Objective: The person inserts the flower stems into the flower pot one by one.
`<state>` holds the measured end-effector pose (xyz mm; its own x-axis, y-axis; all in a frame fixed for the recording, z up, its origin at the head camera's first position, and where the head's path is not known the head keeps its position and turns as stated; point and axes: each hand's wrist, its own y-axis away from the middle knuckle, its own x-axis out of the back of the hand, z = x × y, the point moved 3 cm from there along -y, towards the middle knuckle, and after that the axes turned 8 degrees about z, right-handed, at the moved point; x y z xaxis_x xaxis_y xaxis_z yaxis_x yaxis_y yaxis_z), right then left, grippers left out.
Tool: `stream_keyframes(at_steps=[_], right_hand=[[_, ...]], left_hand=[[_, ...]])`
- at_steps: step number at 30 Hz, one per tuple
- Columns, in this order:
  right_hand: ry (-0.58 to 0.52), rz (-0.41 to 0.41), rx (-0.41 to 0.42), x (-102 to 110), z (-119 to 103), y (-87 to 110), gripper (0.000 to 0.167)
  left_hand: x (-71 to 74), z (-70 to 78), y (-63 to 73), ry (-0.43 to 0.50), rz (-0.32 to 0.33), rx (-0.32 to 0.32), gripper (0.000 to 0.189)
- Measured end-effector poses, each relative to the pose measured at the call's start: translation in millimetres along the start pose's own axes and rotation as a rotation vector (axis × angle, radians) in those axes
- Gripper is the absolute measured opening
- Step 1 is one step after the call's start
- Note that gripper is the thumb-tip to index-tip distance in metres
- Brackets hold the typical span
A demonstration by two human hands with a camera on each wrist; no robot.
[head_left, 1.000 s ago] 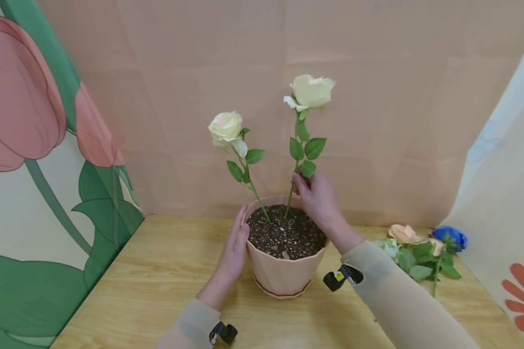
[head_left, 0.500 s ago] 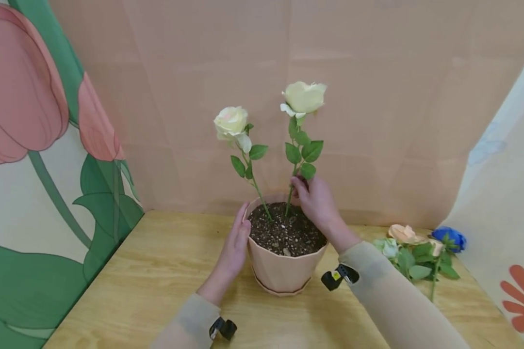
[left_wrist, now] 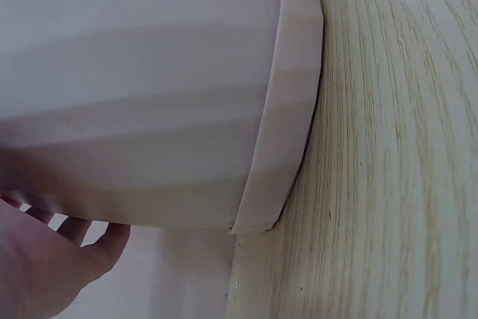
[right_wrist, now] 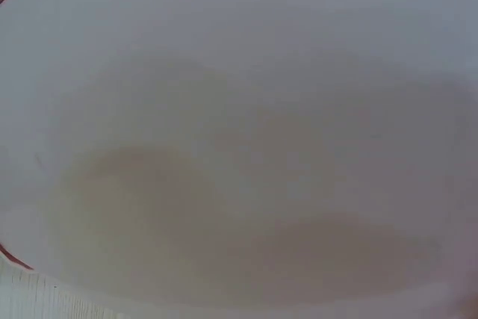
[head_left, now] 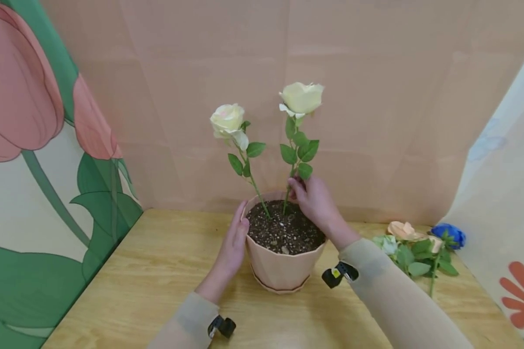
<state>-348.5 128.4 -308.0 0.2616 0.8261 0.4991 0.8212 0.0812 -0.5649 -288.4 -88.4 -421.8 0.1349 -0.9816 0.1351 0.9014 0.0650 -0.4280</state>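
Note:
A pink faceted flower pot (head_left: 284, 266) full of dark soil (head_left: 288, 232) stands on the table. My left hand (head_left: 233, 242) lies along the pot's left side with its fingers fairly straight; the left wrist view shows its fingertips against the pot wall (left_wrist: 149, 95). With thumb and fingers my right hand (head_left: 316, 201) pinches the green stem of a white rose (head_left: 302, 99), whose lower end is in the soil. To its left, a second white rose (head_left: 227, 121) stands in the soil, leaning left. In the right wrist view the pot's blurred wall (right_wrist: 261, 147) fills nearly everything.
Several loose artificial flowers lie at the table's right, among them a peach rose (head_left: 402, 230) and a blue flower (head_left: 450, 236). The wooden table (head_left: 166, 261) meets a pink backdrop (head_left: 201, 72) behind the pot. A tulip-printed panel (head_left: 22, 97) borders the left side.
The right-hand white rose has come slightly lower and shifted a little left, with my right hand still on its stem. My left hand stays at the pot's side.

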Motion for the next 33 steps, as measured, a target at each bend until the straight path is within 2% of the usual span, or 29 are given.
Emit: stream_keyframes(at_steps=[15, 21, 33], right_hand=[[-0.064, -0.008, 0.008, -7.8, 5.0, 4.3, 0.014], [-0.063, -0.007, 0.012, -5.2, 1.1, 2.9, 0.015], [-0.085, 0.000, -0.046, -6.5, 4.3, -0.5, 0.015]], left_hand=[[-0.5, -3.7, 4.8, 0.006, 0.001, -0.014, 0.059], [-1.6, -1.6, 1.1, 0.005, -0.002, -0.017, 0.059], [-2.4, -0.2, -2.4, 0.022, 0.000, -0.010, 0.059]])
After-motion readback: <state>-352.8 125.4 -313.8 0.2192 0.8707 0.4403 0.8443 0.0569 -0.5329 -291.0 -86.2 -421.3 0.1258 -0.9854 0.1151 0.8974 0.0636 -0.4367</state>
